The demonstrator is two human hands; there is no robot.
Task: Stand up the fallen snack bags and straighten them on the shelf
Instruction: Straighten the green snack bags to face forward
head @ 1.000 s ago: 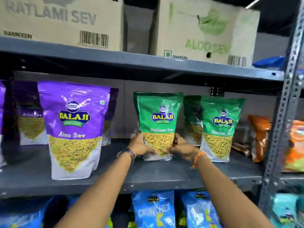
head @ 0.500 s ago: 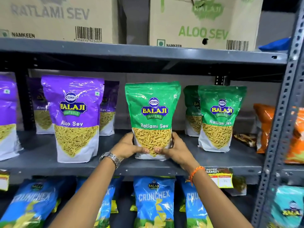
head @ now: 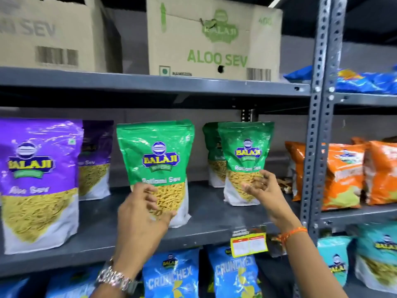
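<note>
We have one head-worn view only, close to the shelf [head: 214, 214], facing it squarely and slightly upward: cartons [head: 212, 37] at twelve o'clock, our forearms entering from six o'clock.

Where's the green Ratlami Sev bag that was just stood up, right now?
In the head view the green Ratlami Sev bag stands upright mid-shelf, between the purple Aloo Sev bag on its left and another green bag on its right, behind the left hand.

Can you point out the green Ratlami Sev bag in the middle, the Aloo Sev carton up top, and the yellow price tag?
Green Ratlami Sev bag [head: 158, 155], head view, on its logo.
Aloo Sev carton [head: 217, 59], head view, on the green lettering.
Yellow price tag [head: 249, 244], head view, on its face.
</note>
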